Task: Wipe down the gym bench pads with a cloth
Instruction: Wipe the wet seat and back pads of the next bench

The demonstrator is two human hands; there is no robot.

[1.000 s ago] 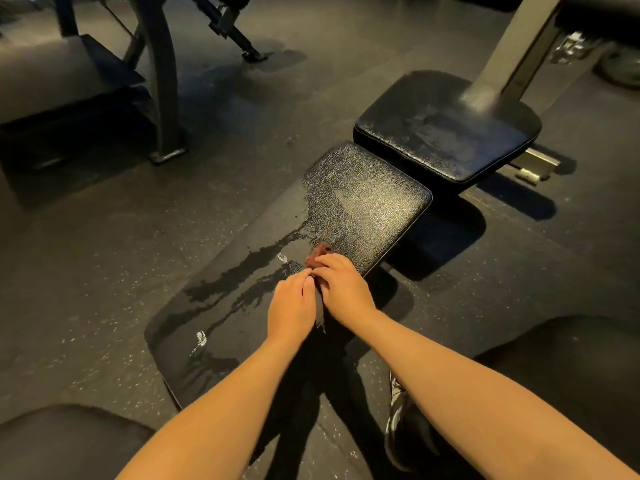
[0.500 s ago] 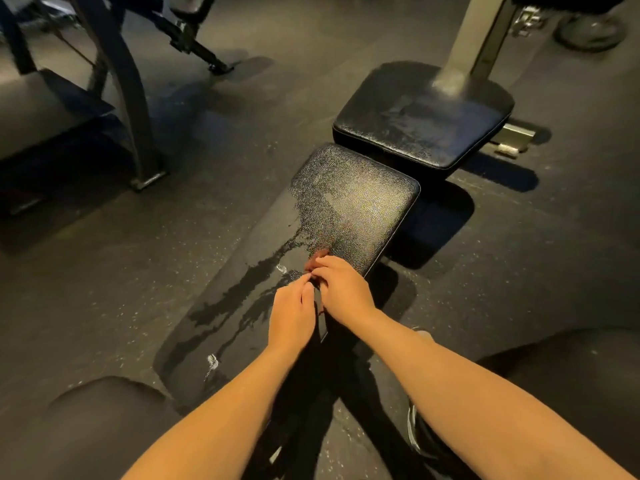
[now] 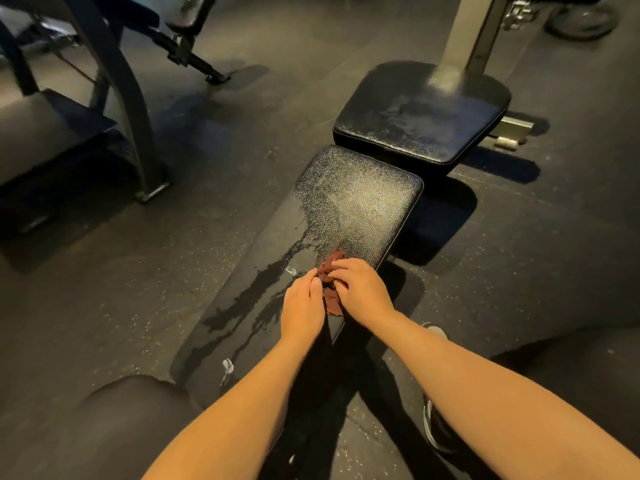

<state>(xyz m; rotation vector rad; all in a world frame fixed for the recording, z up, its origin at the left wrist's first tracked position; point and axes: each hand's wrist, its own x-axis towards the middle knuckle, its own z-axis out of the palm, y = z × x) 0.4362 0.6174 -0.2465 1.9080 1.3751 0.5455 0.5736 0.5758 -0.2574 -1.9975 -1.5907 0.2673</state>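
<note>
A small reddish-brown cloth [image 3: 329,271] lies bunched on the long padded surface [image 3: 360,209], close to its right edge and about midway along its length; both hands meet over it; the right hand [image 3: 362,289] covers the cloth from the right with its fingers curled down into the folds, gripping it; the left hand [image 3: 302,310] sits just beside it, fingers bent, thumb and forefinger pinching the cloth's left edge; both hands press it against the surface; the far part of the surface glistens with fine droplets, and dark wet streaks [image 3: 249,299] run along its left side toward the person; beyond its far end, set apart by a narrow gap, is a squarish seat pad [image 3: 422,133], also smeared with moisture, with a grey metal post [image 3: 464,39] rising at its far side; the dark speckled floor [image 3: 104,289] lies all around; a shoe [image 3: 434,431] shows below the right forearm; the frame of another machine [image 3: 133,112] stands at the upper left.
</note>
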